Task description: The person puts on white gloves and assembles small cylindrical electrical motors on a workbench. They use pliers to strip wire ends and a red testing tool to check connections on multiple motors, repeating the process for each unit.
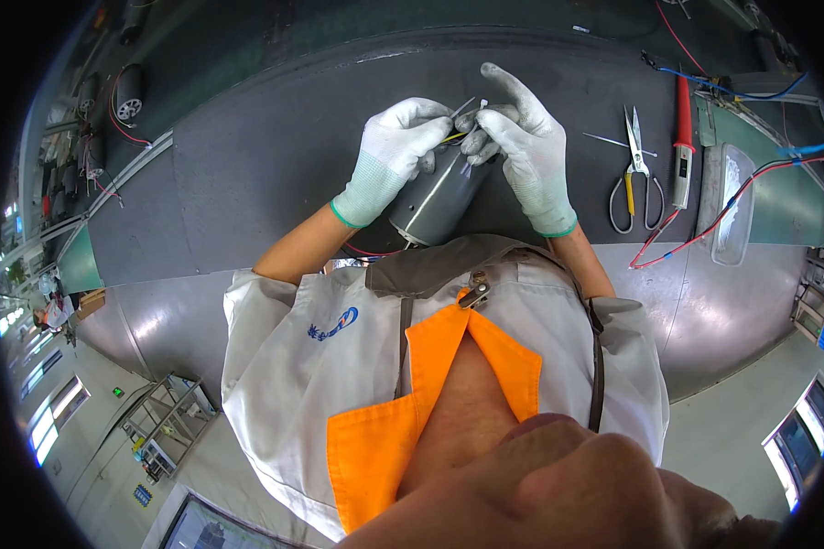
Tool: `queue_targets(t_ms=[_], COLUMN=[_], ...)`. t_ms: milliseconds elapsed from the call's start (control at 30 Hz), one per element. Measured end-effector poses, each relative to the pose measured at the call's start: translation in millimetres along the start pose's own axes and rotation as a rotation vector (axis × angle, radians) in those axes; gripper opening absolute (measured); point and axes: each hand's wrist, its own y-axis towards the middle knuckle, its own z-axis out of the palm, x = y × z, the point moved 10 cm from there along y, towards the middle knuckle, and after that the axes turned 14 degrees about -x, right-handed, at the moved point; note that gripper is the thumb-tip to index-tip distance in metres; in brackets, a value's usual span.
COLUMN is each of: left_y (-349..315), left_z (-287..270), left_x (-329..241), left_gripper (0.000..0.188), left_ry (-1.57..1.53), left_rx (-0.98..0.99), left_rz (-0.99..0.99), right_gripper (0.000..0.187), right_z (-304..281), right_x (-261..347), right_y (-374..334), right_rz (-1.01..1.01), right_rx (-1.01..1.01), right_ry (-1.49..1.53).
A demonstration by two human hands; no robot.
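A grey cylindrical motor (pixel 442 195) lies slanted on the dark bench close to my body, its far end under my fingers. My left hand (pixel 395 151), in a white glove with grey-stained fingertips, is closed in a pinch on thin wires at that end; a bit of yellow wire (pixel 452 138) shows beside it. Opposite, my gloved right hand (pixel 528 146) pinches a thin whitish strip, apparently a cable tie (pixel 482 104), with its index finger stretched up and away. The fingers hide most of the wires and the strip's lower part.
Right of my hands lie yellow-handled scissors (pixel 634 174) across a thin rod, then a red-and-white handheld tool (pixel 683 146) with a red cable. Beyond stands a clear plastic tray (pixel 731 215). Several more motors (pixel 129 89) with wires sit past the metal rail at left.
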Motion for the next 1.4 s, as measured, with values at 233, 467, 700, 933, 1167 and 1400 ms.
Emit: queue_targets(t_ms=[233,467,700,933,1167,1400], left_y=[-1,-1,-1,-10,-22,-46], left_z=[2,15,35,29,15,31], left_x=[-4,-12,-23,-30,-14,-50], left_gripper=[0.023,0.022,0.024,0.029,0.032,0.011], left_ry=[0.043,-0.066,0.011,0.067,-0.015,0.517], left_rx=[0.021,0.039,0.036,-0.097,-0.238,-0.264], left_rz=[0.058,0.074,0.151,0.314,0.212,0.793], right_gripper=[0.057,0.059,0.042,0.019,0.015,0.013], right_z=[1,0,-10,5,-67,-69], right_x=[3,-7,-1,57,10,-1], right_y=[1,14,20,2,34,60], right_rz=[0.001,0.181,0.176,-0.892,-0.159,-0.297], right_rx=[-0.005,0.174,0.145,0.069,-0.111,-0.228], right_ry=[-0.038,-0.171,-0.383,-1.115,-0.506,-0.547])
